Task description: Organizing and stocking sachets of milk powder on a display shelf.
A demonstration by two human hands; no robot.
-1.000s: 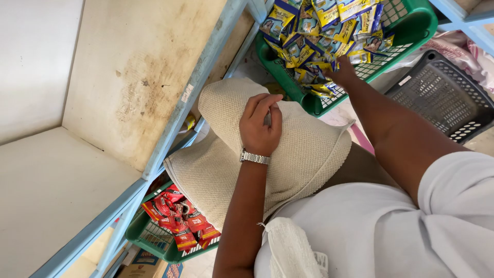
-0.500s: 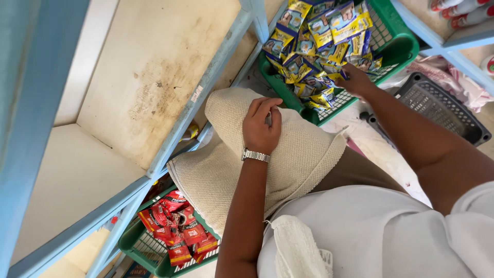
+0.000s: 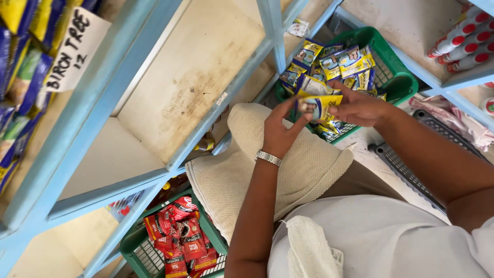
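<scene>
Closest in, a white cloth (image 3: pixel 309 247) lies over the person's pale shirt, and a beige woven bag (image 3: pixel 288 170) rests across the lap. Down by the knees a green basket (image 3: pixel 135 247) holds red sachets (image 3: pixel 180 239).

Above the bag both hands meet on one yellow and blue packet (image 3: pixel 320 107). The left hand (image 3: pixel 280 131), with a metal wristwatch (image 3: pixel 268 157) on it, pinches the packet's left edge between thumb and fingers. The right hand (image 3: pixel 360 108) closes on the packet's right side from above. The packet sits between them, held over the near rim of a second green basket (image 3: pixel 399 77), just above the bag's far edge.

That further basket is heaped with more yellow and blue packets (image 3: pixel 339 59) of the same sort. To its right a dark grey basket (image 3: pixel 406 164) lies on the floor, partly hidden by the right forearm. Pale blue shelving (image 3: pixel 98 108) runs off to the left, its stained board bare in the middle, with a paper label (image 3: pixel 72 49) at the upper corner. At top right stand what look like red and white tubes (image 3: pixel 463 44), though they are cut off by the edge.
</scene>
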